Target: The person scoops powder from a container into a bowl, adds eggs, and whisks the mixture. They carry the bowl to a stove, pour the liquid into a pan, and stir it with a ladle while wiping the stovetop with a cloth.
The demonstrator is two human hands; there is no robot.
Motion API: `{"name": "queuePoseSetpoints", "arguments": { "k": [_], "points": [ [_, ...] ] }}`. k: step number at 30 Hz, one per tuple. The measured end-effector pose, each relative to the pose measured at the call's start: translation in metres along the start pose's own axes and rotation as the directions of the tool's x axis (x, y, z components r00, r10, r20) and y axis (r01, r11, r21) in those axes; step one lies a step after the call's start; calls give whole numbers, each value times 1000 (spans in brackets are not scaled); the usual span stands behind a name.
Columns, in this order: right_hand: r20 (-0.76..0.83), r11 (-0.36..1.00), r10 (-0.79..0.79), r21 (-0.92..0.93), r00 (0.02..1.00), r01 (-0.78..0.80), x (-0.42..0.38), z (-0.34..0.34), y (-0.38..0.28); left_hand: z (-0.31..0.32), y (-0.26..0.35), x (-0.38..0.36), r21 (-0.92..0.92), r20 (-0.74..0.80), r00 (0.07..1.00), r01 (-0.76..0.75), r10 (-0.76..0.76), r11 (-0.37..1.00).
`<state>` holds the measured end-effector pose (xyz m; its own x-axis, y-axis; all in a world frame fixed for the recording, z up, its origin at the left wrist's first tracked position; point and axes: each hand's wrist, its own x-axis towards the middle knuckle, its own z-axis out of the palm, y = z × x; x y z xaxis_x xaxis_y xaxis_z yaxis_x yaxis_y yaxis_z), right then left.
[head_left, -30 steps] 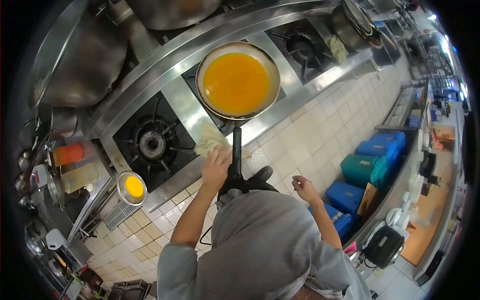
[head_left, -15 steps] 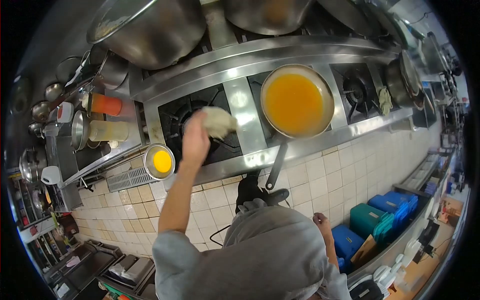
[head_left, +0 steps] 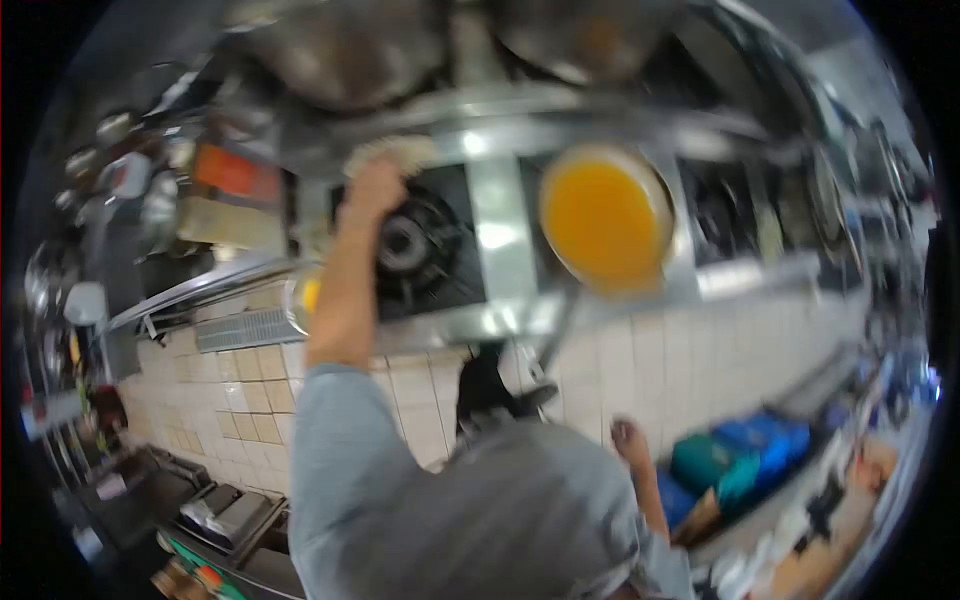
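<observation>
My left hand (head_left: 375, 188) is closed on a pale cloth (head_left: 400, 156), at the back left of the left burner (head_left: 403, 243). A pan (head_left: 667, 225) of orange-yellow liquid (head_left: 603, 217) sits on the middle burner, its dark handle toward me. Down at my right side, away from the stove, my right hand (head_left: 630, 440) hangs with fingers curled; blur hides whether it holds anything. Partly behind my left forearm is a metal bowl (head_left: 292, 300) with something yellow in it.
Large metal pots (head_left: 355, 50) stand along the back. Left of the stove are an orange container (head_left: 225, 170) and a pale yellow one (head_left: 230, 223). Another cloth (head_left: 768, 235) lies by the right burner. Blue and green bins (head_left: 715, 465) stand at the lower right.
My left hand has carried the pale cloth from over the left burner to its back left edge. The camera view has shifted and blurred. The pan remains on its burner.
</observation>
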<state>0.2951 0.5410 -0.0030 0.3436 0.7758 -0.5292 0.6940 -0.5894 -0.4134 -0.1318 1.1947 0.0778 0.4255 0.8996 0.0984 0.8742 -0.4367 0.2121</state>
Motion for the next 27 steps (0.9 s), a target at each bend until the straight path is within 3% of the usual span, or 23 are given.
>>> {"name": "queuePoseSetpoints", "arguments": {
  "k": [1,2,3,5,9,11,12,13,14,15,17,18,19,21,23,25,27],
  "points": [
    [18,983,-5,182,1000,2,-1,-17,-19,-47,38,-11,-82,71,995,79,-73,993],
    [7,964,77,256,997,-77,-4,-25,-25,-36,46,-25,-63,-249,968,-57,39,996],
    [1,932,143,335,990,-135,-8,-26,-33,-36,66,-42,-80,-243,968,-77,56,994],
    [-8,914,188,369,982,-172,-15,-36,-54,-53,111,-83,-144,-148,952,-288,267,947],
    [58,898,216,381,975,-221,-35,-33,-37,22,190,-155,-34,187,918,-349,349,936],
    [21,928,144,345,989,-142,-50,-26,-24,60,213,-166,8,245,912,-341,329,940],
    [-6,951,78,300,997,-73,-57,-22,-19,68,218,-172,57,102,904,-422,415,905],
    [-13,951,72,304,997,-65,-66,-22,-18,46,231,-176,64,96,904,-424,417,903],
    [-16,943,106,320,994,-95,-77,-28,-18,8,249,-182,28,468,826,-370,315,929],
    [-16,932,139,340,990,-125,-88,-30,-13,-17,264,-193,20,772,609,-304,179,952],
    [7,889,177,428,984,-163,-102,-20,12,-43,254,-255,-14,720,680,-184,137,983],
    [45,840,212,502,976,-205,-107,-11,23,-40,237,-289,40,681,725,-173,99,984],
    [23,876,163,457,986,-155,-111,6,48,-41,217,-318,111,629,776,-143,42,983],
    [-19,932,-6,363,1000,13,-103,59,111,-99,204,-360,183,507,854,24,-115,983],
    [157,883,41,456,987,-109,-108,50,92,-162,206,-377,185,381,897,165,-226,969],
    [174,930,-70,369,982,1,-91,65,99,-224,199,-391,249,217,928,246,-302,937],
    [194,956,-144,282,970,85,-75,71,104,-258,170,-393,337,-171,981,146,-92,930]
  ]
}}
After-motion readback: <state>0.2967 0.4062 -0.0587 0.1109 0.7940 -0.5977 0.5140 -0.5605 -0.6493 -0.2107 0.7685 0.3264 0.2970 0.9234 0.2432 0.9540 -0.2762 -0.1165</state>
